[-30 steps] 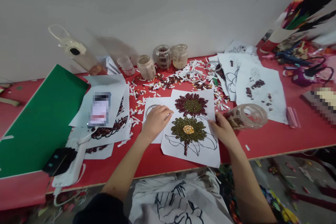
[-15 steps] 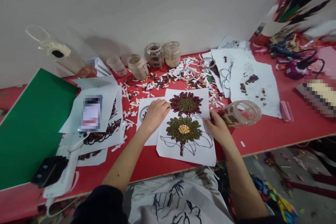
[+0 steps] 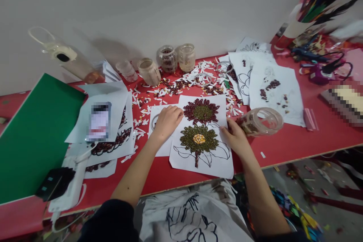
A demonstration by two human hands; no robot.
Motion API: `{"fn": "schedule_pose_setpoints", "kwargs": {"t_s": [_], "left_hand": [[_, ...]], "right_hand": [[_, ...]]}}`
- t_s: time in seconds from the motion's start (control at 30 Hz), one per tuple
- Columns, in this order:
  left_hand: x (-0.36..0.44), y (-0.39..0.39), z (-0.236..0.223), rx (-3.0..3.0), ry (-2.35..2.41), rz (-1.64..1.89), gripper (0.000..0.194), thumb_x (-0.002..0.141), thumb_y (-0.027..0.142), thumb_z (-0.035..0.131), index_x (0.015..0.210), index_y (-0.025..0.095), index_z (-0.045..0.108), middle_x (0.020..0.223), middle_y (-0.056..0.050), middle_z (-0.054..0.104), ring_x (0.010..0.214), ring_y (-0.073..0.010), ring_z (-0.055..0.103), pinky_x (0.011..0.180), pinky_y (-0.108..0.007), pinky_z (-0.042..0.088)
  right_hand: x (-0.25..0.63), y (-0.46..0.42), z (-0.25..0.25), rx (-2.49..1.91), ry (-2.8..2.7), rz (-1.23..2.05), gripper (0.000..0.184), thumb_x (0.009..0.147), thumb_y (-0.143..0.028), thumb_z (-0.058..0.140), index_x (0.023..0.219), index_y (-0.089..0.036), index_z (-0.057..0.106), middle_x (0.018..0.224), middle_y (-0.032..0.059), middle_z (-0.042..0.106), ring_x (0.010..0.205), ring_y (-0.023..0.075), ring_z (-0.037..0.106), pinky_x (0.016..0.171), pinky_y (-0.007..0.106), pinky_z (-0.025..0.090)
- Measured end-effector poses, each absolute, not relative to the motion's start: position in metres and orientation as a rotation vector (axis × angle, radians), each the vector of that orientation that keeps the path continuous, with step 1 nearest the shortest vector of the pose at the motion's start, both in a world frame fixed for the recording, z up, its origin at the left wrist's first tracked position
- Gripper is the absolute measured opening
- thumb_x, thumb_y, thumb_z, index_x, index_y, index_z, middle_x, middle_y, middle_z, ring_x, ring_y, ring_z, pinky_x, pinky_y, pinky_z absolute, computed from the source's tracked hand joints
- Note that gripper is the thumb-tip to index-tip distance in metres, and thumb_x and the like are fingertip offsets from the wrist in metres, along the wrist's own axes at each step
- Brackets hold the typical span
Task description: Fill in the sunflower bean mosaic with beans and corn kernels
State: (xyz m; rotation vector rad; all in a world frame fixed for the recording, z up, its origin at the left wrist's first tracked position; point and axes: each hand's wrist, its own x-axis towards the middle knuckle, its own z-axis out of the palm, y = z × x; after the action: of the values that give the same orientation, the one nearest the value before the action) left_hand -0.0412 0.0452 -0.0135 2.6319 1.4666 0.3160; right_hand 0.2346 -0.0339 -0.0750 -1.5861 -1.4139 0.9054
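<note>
Bumped by the right hand (image 3: 237,139), the clear round jar (image 3: 260,122) could spill. I can't tell whether that or the left hand (image 3: 168,123) grips the white bean-decorated paper (image 3: 183,165).

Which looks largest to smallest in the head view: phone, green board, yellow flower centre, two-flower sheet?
1. Green board, partly out of view
2. Two-flower sheet
3. Phone
4. Yellow flower centre
</note>
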Motion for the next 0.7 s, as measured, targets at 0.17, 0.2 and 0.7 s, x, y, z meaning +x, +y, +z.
{"fn": "schedule_pose_setpoints", "kwargs": {"t_s": [0.17,0.2,0.7], "left_hand": [[-0.037,0.046,-0.014,2.627,1.449,0.312,0.015,0.099,0.023,0.052,0.089,0.02,0.063,0.094,-0.004,0.069,0.092,-0.0217,0.06,0.084,-0.036,0.045],[-0.036,0.047,-0.013,2.628,1.45,0.312,0.016,0.099,0.022,0.052,0.088,0.02,0.063,0.093,-0.004,0.069,0.092,-0.0215,0.06,0.084,-0.036,0.045],[-0.025,0.038,-0.003,2.756,1.469,0.145,0.018,0.097,0.011,0.047,0.091,0.016,0.064,0.094,-0.01,0.066,0.094,-0.0264,0.058,0.083,-0.039,0.043]], "right_hand": [[0.234,-0.034,-0.073,-1.599,-1.382,0.923,0.035,0.087,-0.038,0.055,0.12,-0.025,0.061,0.113,0.0081,0.073,0.106,0.0261,0.066,0.1,0.047,0.05],[0.234,-0.035,-0.073,-1.599,-1.379,0.926,0.035,0.087,-0.038,0.056,0.119,-0.026,0.061,0.113,0.0081,0.073,0.105,0.026,0.067,0.1,0.047,0.05],[0.235,-0.035,-0.075,-1.604,-1.416,0.91,0.039,0.089,-0.038,0.054,0.125,-0.024,0.059,0.112,0.0085,0.073,0.11,0.0264,0.066,0.099,0.044,0.051]]}}
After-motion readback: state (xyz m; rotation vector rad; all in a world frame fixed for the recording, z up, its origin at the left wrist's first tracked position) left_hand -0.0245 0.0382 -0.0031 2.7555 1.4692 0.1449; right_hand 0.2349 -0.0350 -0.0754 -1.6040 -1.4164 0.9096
